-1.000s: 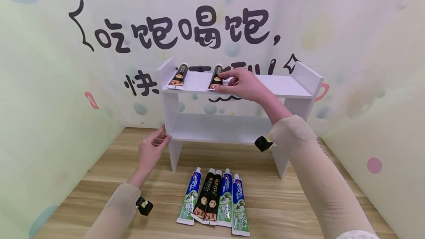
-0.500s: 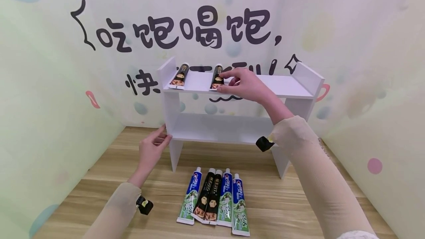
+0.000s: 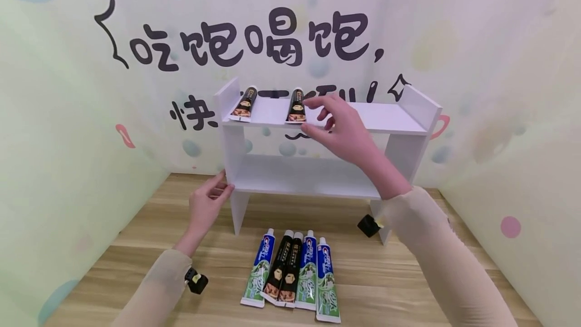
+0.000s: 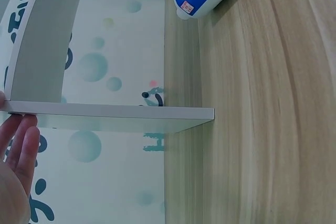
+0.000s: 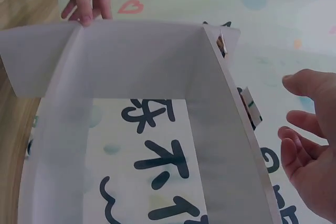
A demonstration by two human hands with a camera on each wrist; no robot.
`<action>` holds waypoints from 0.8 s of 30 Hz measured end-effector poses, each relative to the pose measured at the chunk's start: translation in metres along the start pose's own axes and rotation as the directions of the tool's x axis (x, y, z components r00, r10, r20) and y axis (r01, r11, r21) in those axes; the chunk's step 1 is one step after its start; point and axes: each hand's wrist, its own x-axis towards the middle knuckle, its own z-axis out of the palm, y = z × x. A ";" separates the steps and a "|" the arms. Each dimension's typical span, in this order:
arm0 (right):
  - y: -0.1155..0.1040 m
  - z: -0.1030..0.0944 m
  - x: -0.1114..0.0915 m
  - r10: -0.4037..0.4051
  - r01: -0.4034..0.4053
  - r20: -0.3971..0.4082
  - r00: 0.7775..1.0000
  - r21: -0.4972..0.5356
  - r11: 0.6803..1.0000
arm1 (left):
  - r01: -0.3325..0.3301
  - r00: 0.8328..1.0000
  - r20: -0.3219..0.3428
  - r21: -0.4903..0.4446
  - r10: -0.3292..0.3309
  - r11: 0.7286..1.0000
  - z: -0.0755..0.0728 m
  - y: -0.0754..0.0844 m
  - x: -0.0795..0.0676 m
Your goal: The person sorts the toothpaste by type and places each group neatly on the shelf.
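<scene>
A white two-tier shelf (image 3: 299, 174) stands on the wooden table. Two black toothpaste tubes lie on its top board: one tube (image 3: 245, 104) at the left end, another tube (image 3: 296, 106) near the middle. My right hand (image 3: 340, 127) hovers just right of the middle tube, thumb and fingers parted; the right wrist view shows a gap between this hand (image 5: 312, 135) and the tube's crimped end (image 5: 252, 109). At the shelf's left side panel, my left hand (image 3: 209, 206) holds on with its thumb at the front edge and its fingers (image 4: 27, 150) along the outer face.
In front of the shelf, several toothpaste tubes lie side by side on the table (image 3: 150, 246): a blue-green tube (image 3: 258, 271) at left, black tubes (image 3: 290, 271) in the middle, and blue-green ones at right. Patterned walls (image 3: 508, 115) with dark lettering enclose the back and sides.
My right hand has let go of the middle black tube and drawn back slightly to the right, its fingers spreading. The tube stays on the top board. My left hand has not moved.
</scene>
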 end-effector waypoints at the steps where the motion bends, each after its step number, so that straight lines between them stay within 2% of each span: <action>1: 0.000 0.001 -0.004 -0.007 0.007 -0.011 1.000 0.003 1.000 | -0.001 1.000 0.000 -0.003 0.001 1.000 0.000 0.000 0.000; 6: 0.001 0.011 -0.029 -0.041 0.041 -0.042 0.998 0.018 0.999 | -0.004 1.000 -0.002 0.000 0.004 1.000 0.000 -0.001 0.000; 11: 0.006 0.026 -0.053 -0.076 0.078 -0.038 0.996 0.052 0.996 | -0.002 1.000 -0.008 0.008 0.002 1.000 0.000 0.000 0.000; 18: 0.011 0.049 -0.084 -0.031 0.032 -0.018 0.999 0.061 0.998 | -0.001 1.000 -0.002 -0.007 0.001 1.000 -0.001 0.002 0.000; 24: 0.013 0.062 -0.102 -0.043 0.045 -0.025 0.999 0.106 0.993 | 0.018 1.000 -0.011 0.005 -0.018 1.000 0.001 0.002 0.000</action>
